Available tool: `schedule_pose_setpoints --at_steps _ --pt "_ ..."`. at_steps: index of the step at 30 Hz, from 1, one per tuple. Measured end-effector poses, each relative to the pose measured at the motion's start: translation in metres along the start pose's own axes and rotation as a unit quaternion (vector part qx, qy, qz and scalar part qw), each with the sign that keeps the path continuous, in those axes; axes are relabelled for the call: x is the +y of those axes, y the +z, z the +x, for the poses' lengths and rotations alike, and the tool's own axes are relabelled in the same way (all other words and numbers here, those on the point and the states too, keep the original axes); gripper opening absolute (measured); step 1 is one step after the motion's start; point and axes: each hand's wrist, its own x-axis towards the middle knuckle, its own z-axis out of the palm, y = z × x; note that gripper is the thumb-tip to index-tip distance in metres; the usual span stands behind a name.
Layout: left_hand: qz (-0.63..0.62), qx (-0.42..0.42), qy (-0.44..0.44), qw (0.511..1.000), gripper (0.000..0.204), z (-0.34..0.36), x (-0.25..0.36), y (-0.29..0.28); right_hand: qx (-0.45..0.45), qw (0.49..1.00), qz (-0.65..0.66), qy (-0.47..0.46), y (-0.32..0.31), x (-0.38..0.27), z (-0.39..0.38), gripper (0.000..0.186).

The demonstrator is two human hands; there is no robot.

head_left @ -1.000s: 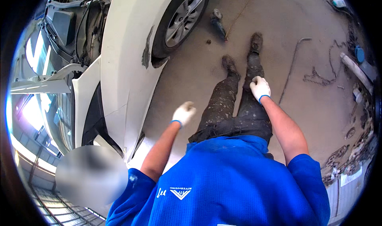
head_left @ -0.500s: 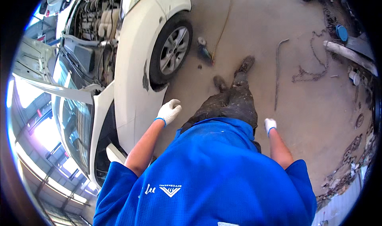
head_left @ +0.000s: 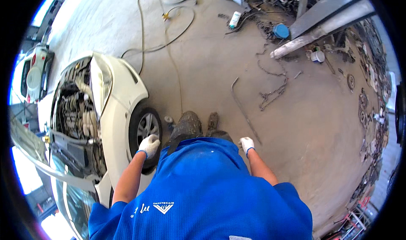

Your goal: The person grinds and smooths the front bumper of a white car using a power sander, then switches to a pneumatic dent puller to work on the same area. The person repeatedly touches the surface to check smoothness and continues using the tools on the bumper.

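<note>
My left hand (head_left: 149, 146), in a white knit glove with a blue cuff, hangs at my left side with its fingers curled in. It appears in front of the front wheel (head_left: 147, 126) of a cream-white car; I cannot tell whether it touches the tyre. My right hand (head_left: 246, 145), gloved the same way, is low at my right side, its fingers loosely curled with nothing in them. A bent metal bar (head_left: 245, 109) lies on the floor just beyond it.
The car's engine bay (head_left: 76, 109) is exposed under a raised hood. A rusty chain (head_left: 275, 92) lies ahead on the right, near a thick pale beam (head_left: 321, 32) and a blue round lid (head_left: 281, 30). Hoses (head_left: 169, 43) snake across the far floor. Scrap parts (head_left: 368, 109) line the right.
My view has moved forward and turned right, so the car sits lower and farther left. My legs have changed stride. The bar and chain appear farther left, and more far floor shows.
</note>
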Motion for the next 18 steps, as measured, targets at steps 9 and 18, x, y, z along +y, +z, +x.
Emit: schedule_pose_setpoints --at_steps 9,18 --pt "0.060 -0.060 -0.013 0.996 0.049 0.108 0.034 -0.022 -0.025 0.999 -0.024 -0.024 0.016 -0.108 0.026 0.025" --pt "-0.004 -0.082 -0.034 0.996 0.043 0.249 0.132 -0.060 -0.024 0.999 0.009 -0.044 -0.031 -0.335 0.102 0.016"
